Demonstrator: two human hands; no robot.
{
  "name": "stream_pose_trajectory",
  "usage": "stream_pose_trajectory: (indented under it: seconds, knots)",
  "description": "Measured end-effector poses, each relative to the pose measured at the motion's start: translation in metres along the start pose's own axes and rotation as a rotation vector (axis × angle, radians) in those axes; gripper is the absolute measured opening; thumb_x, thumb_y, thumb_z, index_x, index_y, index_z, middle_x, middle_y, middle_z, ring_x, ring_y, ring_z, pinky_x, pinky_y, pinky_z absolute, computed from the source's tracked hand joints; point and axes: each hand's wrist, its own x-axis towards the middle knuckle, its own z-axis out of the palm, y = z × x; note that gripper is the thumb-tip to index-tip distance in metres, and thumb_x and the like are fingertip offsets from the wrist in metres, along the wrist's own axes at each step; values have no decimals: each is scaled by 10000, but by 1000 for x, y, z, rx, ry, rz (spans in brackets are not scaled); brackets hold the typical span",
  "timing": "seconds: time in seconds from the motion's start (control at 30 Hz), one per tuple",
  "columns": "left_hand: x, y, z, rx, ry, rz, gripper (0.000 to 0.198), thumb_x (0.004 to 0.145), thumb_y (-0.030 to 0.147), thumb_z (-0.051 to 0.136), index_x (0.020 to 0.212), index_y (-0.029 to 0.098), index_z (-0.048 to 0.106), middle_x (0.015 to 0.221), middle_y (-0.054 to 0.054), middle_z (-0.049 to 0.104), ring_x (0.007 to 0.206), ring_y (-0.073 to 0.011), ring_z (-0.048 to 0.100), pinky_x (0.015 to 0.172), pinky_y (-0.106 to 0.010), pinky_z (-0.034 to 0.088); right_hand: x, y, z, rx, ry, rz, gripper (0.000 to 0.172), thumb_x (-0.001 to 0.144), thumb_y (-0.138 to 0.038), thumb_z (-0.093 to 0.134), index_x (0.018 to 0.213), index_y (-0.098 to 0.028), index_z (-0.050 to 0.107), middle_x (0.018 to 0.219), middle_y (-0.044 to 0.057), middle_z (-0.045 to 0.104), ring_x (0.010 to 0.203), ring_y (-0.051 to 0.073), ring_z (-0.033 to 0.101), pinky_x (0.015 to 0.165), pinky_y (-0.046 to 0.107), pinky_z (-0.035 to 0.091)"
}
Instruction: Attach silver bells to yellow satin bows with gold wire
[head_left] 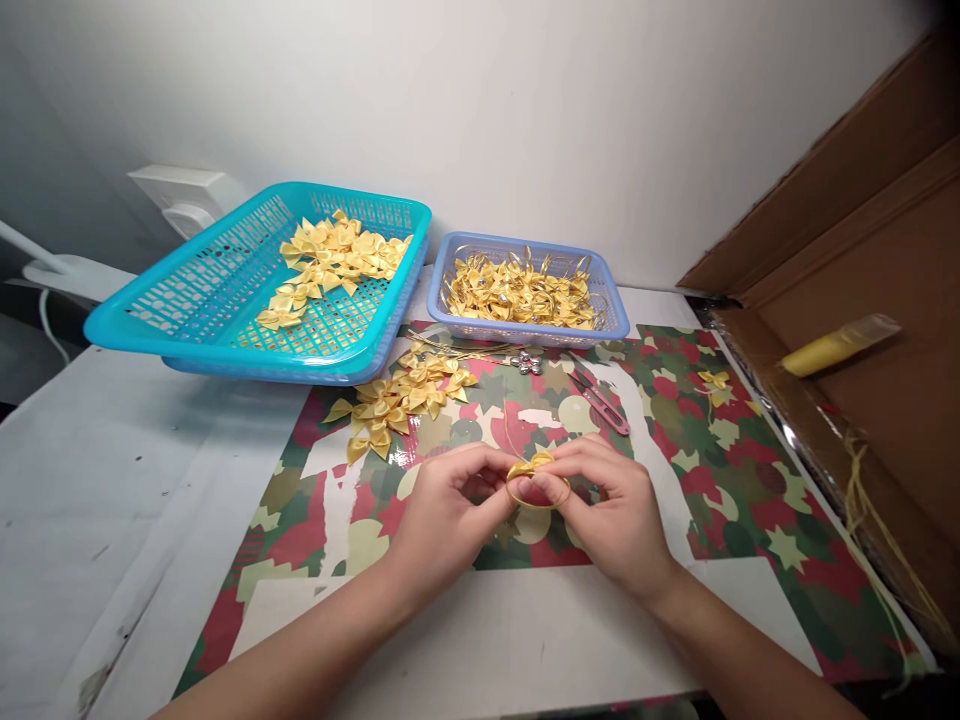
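Observation:
My left hand (pixel 444 512) and my right hand (pixel 609 505) meet over the patterned mat (pixel 720 470), both pinched on one small gold ribbon bow with a gold elastic loop (pixel 534 478). The bow sits between my fingertips, the loop hanging just below it. A loose pile of gold bows (pixel 401 395) lies on the mat just beyond my left hand. Pink-handled thread snips (pixel 600 400) lie just beyond my right hand.
A turquoise basket (pixel 187 310) at the back left holds gold bows. A smaller lilac basket (pixel 611 300) behind the mat holds bows with gold loops. Small silver beads (pixel 529 360) lie before it. A lone bow (pixel 714 380) lies right. A cardboard box (pixel 885 330) with a yellow tube (pixel 832 347) stands right.

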Motion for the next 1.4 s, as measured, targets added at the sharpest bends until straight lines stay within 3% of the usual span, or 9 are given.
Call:
stream_pose_trajectory:
  seconds: [0.2, 0.47, 0.8, 1.4]
  knots:
    - [0, 1, 0, 35, 14, 47, 126, 798, 288, 702, 810, 163, 708, 744, -25, 664, 650, -134, 617, 578, -217, 521, 0, 0, 2, 44, 17, 42, 91, 798, -197, 687, 723, -221, 732, 729, 39, 704, 757, 194, 615, 593, 292, 490]
    - [1, 2, 1, 40, 29, 62, 122, 797, 273, 694, 789, 151, 706, 732, -25, 657, 640, -126, 612, 567, -204, 514, -1, 1, 2, 48, 26, -25, 95, 809, -184, 681, 730, -209, 727, 725, 41, 709, 748, 184, 610, 591, 286, 489]
    - [0, 1, 2, -89, -1, -11, 115, 815, 257, 676, 792, 154, 720, 751, -27, 670, 656, -116, 622, 566, -179, 501, -1, 1, 1, 24, 27, -77, 103, 814, -160, 680, 747, -201, 745, 716, 38, 697, 700, 164, 591, 595, 286, 475]
    - [-2, -2, 1, -65, 64, -11, 155, 795, 296, 693, 736, 154, 676, 710, -33, 657, 620, -135, 592, 553, -227, 496, -1, -2, 3, -37, 41, -176, 86, 759, -110, 694, 766, -195, 689, 735, 29, 704, 745, 178, 603, 664, 314, 497]
